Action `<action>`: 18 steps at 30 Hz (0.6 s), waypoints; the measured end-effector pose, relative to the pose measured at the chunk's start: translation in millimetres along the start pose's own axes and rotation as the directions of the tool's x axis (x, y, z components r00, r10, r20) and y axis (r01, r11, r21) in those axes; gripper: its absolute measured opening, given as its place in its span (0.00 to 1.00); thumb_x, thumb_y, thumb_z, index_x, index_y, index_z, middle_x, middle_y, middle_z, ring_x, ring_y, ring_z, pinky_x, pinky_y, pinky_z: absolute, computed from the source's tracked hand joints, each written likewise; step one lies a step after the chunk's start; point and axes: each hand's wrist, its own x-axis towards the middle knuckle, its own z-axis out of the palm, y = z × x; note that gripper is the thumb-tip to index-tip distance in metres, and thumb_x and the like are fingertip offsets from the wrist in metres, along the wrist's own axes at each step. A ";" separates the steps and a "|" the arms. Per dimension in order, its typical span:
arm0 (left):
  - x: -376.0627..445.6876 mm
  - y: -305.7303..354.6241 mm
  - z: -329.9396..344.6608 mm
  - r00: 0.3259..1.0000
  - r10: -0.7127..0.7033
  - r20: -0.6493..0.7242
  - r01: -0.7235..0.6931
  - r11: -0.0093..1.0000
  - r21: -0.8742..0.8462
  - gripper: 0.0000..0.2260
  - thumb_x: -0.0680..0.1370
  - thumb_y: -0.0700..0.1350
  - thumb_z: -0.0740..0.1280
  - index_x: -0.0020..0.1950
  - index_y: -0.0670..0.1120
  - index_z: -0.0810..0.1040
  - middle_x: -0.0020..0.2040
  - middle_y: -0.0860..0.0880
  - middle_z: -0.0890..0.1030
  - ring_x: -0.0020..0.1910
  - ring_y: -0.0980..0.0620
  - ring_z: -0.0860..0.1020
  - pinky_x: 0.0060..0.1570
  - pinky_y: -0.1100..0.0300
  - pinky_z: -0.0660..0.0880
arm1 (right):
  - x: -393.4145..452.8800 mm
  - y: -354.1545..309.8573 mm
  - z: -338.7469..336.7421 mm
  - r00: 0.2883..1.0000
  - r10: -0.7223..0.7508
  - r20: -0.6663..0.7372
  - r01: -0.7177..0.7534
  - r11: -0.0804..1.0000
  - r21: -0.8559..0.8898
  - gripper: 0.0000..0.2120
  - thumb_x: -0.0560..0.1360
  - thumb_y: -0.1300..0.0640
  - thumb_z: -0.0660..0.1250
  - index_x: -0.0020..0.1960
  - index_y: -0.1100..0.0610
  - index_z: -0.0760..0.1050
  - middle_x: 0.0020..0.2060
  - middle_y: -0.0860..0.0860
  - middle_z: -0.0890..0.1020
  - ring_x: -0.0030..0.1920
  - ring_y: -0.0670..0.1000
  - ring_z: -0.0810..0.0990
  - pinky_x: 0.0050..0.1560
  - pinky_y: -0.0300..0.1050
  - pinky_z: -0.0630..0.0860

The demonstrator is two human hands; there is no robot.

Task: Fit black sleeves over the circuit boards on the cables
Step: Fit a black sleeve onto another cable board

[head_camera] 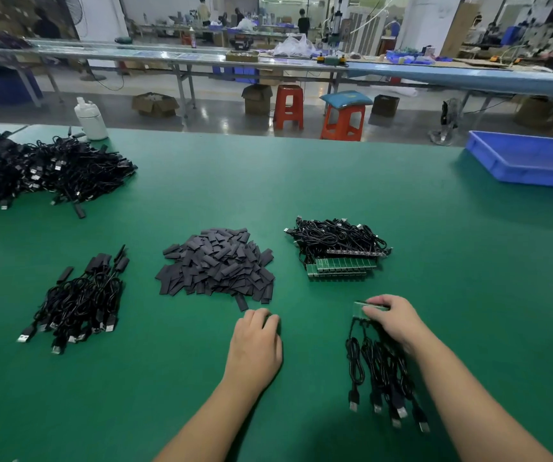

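Observation:
A heap of flat black sleeves (217, 261) lies mid-table on the green mat. One loose sleeve (242, 302) sticks out at its near edge, just beyond my left hand (256, 343), which lies knuckles-up with fingers curled down on the mat; whether it holds anything is hidden. My right hand (391, 316) grips a green circuit board strip (361, 309) whose several black USB cables (381, 371) trail toward me. A stack of further board strips with cables (341, 251) sits behind it.
Sleeved cables (82, 301) are piled at the near left, and a big tangle of cables (38, 171) lies at the far left beside a white bottle (90, 120). A blue bin (531, 158) stands at the far right. Stools and benches lie beyond the table edge.

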 end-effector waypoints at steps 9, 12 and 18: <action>6.0 -3.0 -3.7 0.994 -0.093 0.051 0.100 0.982 -0.161 0.09 0.78 0.45 0.65 0.56 0.47 0.82 0.50 0.54 0.81 0.53 0.50 0.73 0.54 0.54 0.73 | -19.2 -34.8 56.8 0.977 -0.186 0.104 0.156 0.956 0.250 0.03 0.79 0.56 0.68 0.52 0.50 0.79 0.54 0.42 0.78 0.46 0.48 0.83 0.43 0.37 0.79; 7.7 -5.5 -2.6 0.992 -0.109 0.060 0.119 0.971 -0.209 0.10 0.80 0.48 0.64 0.58 0.49 0.81 0.51 0.56 0.80 0.54 0.53 0.72 0.57 0.55 0.71 | -21.2 -36.5 68.7 0.984 -0.159 0.083 0.132 0.954 0.270 0.03 0.79 0.56 0.68 0.52 0.50 0.79 0.51 0.46 0.81 0.41 0.48 0.81 0.37 0.36 0.75; 23.8 4.0 1.7 0.934 -0.243 0.261 0.307 0.921 -0.240 0.15 0.82 0.54 0.60 0.65 0.52 0.78 0.59 0.54 0.78 0.61 0.52 0.71 0.63 0.56 0.66 | -20.5 -33.9 72.6 0.988 -0.135 0.071 0.107 0.944 0.311 0.03 0.78 0.56 0.70 0.51 0.50 0.79 0.50 0.48 0.82 0.48 0.52 0.81 0.45 0.42 0.74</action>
